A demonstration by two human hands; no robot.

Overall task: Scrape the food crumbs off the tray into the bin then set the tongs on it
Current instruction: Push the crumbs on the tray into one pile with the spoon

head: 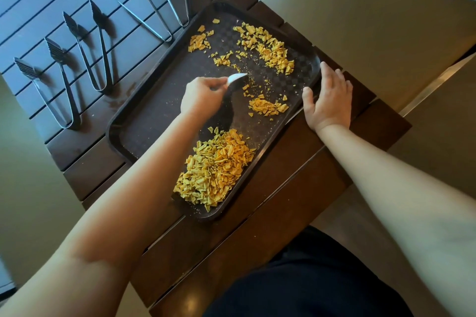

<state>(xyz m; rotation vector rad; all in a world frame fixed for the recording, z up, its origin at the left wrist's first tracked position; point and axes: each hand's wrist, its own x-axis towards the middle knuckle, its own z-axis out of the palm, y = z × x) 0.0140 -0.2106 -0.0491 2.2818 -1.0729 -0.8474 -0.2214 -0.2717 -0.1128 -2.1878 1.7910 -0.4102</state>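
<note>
A dark brown tray (144, 126) lies on a slatted wooden table. Yellow-orange crumbs are heaped in a big pile (213, 167) at the tray's near end, with smaller patches (270, 51) at its far end and a clump (268, 107) in the middle. My left hand (203, 96) grips a small white scraper (237, 77) whose edge touches the tray's middle. My right hand (328, 100) rests flat on the tray's right rim, fingers straight. Several metal tongs lie on the table left of the tray: leaf-tipped ones (59, 85) and slim pointed ones (159, 8).
The dark slatted table (283, 188) ends close to the tray's near and right sides. Beige floor (360, 8) surrounds it. A metal-edged box or unit (438, 90) stands at the right. No bin is plainly in view.
</note>
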